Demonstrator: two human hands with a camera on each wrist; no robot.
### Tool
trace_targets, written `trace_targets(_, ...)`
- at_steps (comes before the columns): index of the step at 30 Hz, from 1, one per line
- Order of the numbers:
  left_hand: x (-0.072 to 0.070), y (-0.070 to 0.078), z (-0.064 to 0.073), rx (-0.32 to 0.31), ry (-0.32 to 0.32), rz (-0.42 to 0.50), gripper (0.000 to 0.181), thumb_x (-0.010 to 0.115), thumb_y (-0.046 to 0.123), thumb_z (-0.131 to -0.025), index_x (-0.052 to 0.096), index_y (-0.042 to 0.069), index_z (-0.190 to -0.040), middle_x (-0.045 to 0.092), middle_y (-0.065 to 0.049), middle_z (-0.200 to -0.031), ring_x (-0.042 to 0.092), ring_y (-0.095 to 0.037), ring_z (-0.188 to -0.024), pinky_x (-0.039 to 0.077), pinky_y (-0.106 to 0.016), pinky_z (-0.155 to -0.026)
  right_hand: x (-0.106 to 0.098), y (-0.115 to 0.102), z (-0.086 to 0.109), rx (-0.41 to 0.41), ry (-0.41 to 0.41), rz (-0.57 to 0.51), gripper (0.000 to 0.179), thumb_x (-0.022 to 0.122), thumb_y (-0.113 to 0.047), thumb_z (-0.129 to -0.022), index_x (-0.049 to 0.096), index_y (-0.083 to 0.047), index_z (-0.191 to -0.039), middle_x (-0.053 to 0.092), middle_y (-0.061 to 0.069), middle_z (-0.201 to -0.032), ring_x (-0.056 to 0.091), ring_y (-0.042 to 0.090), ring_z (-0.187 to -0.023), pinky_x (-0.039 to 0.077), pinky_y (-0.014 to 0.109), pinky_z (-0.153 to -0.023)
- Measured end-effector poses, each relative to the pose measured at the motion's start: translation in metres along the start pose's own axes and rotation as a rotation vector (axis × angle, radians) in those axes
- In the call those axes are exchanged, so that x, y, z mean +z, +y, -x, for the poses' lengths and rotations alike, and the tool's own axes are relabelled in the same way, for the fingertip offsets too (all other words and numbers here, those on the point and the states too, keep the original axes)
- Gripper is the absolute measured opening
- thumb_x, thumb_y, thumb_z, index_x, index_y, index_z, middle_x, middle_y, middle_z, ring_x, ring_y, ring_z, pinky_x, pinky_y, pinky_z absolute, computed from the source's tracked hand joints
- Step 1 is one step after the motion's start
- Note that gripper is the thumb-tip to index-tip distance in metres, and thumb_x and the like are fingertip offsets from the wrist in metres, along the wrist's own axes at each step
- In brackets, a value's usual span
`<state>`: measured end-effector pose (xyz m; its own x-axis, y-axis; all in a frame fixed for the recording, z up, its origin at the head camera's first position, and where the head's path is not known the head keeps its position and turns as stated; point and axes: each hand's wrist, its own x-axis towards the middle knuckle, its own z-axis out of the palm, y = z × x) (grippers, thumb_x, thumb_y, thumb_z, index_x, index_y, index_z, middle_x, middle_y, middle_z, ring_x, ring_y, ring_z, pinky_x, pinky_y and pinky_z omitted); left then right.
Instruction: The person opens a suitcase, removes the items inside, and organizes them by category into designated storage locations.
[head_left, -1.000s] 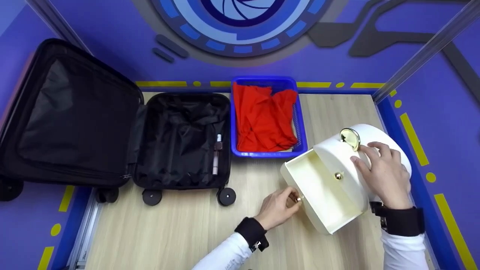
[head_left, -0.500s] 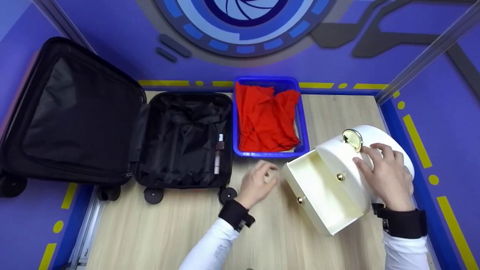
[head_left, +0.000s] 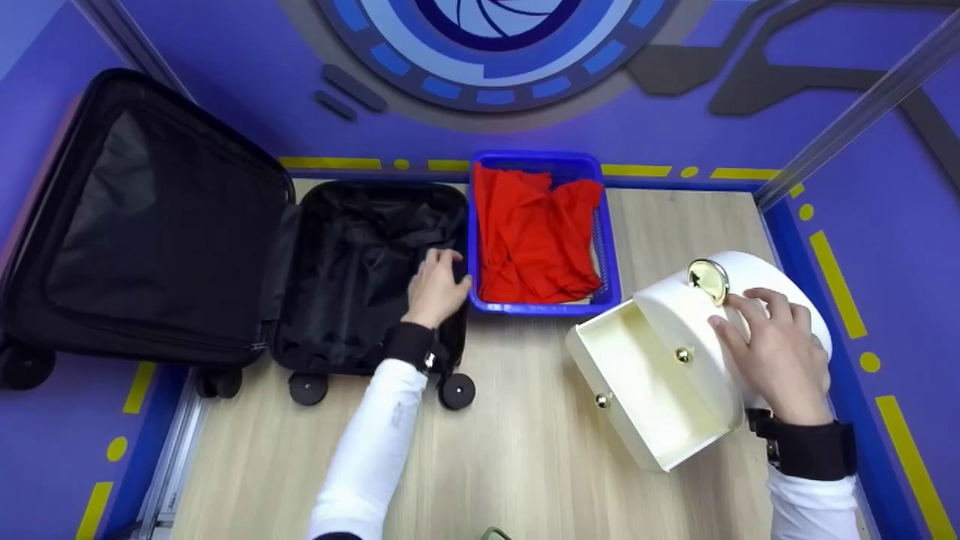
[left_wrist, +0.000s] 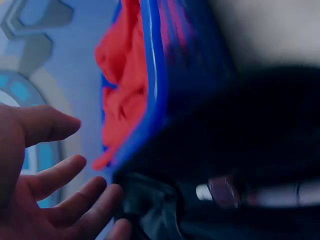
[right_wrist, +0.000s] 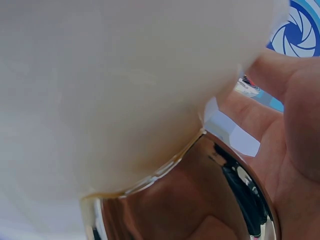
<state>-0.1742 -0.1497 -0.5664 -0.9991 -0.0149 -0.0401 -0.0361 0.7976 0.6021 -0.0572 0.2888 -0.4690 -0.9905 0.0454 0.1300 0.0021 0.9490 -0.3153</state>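
My left hand (head_left: 437, 285) is over the right half of an open black suitcase (head_left: 341, 300), fingers loosely spread and holding nothing. In the left wrist view a slim pale tube (left_wrist: 275, 195) with a white tip and a dark band lies inside the case, a short way from the fingers; the hand hides it in the head view. My right hand (head_left: 784, 356) rests on a white rounded drawer box (head_left: 750, 274), fingertips by its round gold-rimmed piece (head_left: 709, 280). The lower drawer (head_left: 626, 424), with a gold knob (head_left: 602, 400), is pulled out and has nothing in it.
A blue basket (head_left: 542, 309) holding red cloth (head_left: 529, 232) stands right beside the suitcase, at the back wall. The suitcase lid (head_left: 165, 240) leans up at the left. Wheels (head_left: 457, 391) stick out from the case's near side over the wooden table (head_left: 517, 450).
The left hand has let go of the drawer knob and moved left over the suitcase. My right hand stays on the drawer box, and the drawer remains pulled out.
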Motion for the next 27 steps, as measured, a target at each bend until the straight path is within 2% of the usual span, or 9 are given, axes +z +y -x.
trace_targets(5, 0.001, -0.014, -0.026, -0.094, -0.109, -0.075, 0.047, 0.073, 0.026, -0.093, 0.060, 0.012, -0.137, 0.053, -0.015, -0.142, 0.056, -0.039, -0.128, 0.047, -0.056, -0.101, -0.001, -0.001, 0.000, 0.005, -0.005, -0.001, 0.044, 0.064, -0.040, -0.103, 0.065, -0.011, -0.136, 0.051, 0.023, -0.144, 0.041, 0.056, -0.126, 0.043, 0.077, -0.072)
trace_targets(10, 0.011, -0.027, -0.039, -0.140, -0.231, -0.126, 0.058, 0.072, 0.026, -0.093, 0.054, 0.010, -0.146, 0.049, -0.018, -0.148, 0.053, -0.041, -0.133, 0.045, -0.057, -0.105, -0.001, -0.002, -0.001, -0.001, 0.001, -0.003, 0.043, 0.064, -0.040, -0.103, 0.066, -0.011, -0.134, 0.051, 0.024, -0.143, 0.041, 0.056, -0.126, 0.043, 0.076, -0.074)
trace_targets(14, 0.020, -0.035, -0.041, -0.167, -0.282, -0.151, 0.064, 0.072, 0.025, -0.092, 0.051, 0.007, -0.150, 0.046, -0.020, -0.152, 0.050, -0.042, -0.136, 0.044, -0.059, -0.106, 0.000, -0.002, 0.000, -0.010, 0.010, -0.002, 0.042, 0.065, -0.038, -0.102, 0.066, -0.010, -0.134, 0.052, 0.024, -0.142, 0.042, 0.056, -0.126, 0.043, 0.075, -0.073)
trace_targets(18, 0.029, -0.039, -0.038, -0.185, -0.297, -0.189, 0.063, 0.073, 0.020, -0.091, 0.052, 0.006, -0.149, 0.046, -0.019, -0.153, 0.047, -0.040, -0.138, 0.043, -0.058, -0.107, 0.000, -0.002, 0.000, -0.024, 0.021, -0.002, 0.041, 0.066, -0.037, -0.102, 0.066, -0.010, -0.133, 0.052, 0.024, -0.141, 0.043, 0.055, -0.125, 0.044, 0.075, -0.072)
trace_targets(22, 0.037, -0.039, -0.034, -0.179, -0.306, -0.213, 0.062, 0.071, 0.012, -0.089, 0.052, 0.006, -0.148, 0.046, -0.017, -0.153, 0.042, -0.039, -0.140, 0.043, -0.057, -0.108, -0.001, -0.003, 0.001, -0.032, 0.039, 0.003, 0.040, 0.068, -0.034, -0.101, 0.067, -0.009, -0.132, 0.053, 0.024, -0.140, 0.044, 0.055, -0.124, 0.045, 0.075, -0.071)
trace_targets(27, 0.045, -0.040, -0.032, -0.159, -0.319, -0.239, 0.060, 0.070, 0.007, -0.089, 0.054, 0.007, -0.147, 0.047, -0.013, -0.152, 0.042, -0.040, -0.138, 0.044, -0.056, -0.108, -0.002, -0.001, 0.002, -0.028, 0.041, 0.005, 0.041, 0.067, -0.035, -0.101, 0.067, -0.009, -0.132, 0.053, 0.023, -0.140, 0.044, 0.055, -0.125, 0.045, 0.074, -0.070)
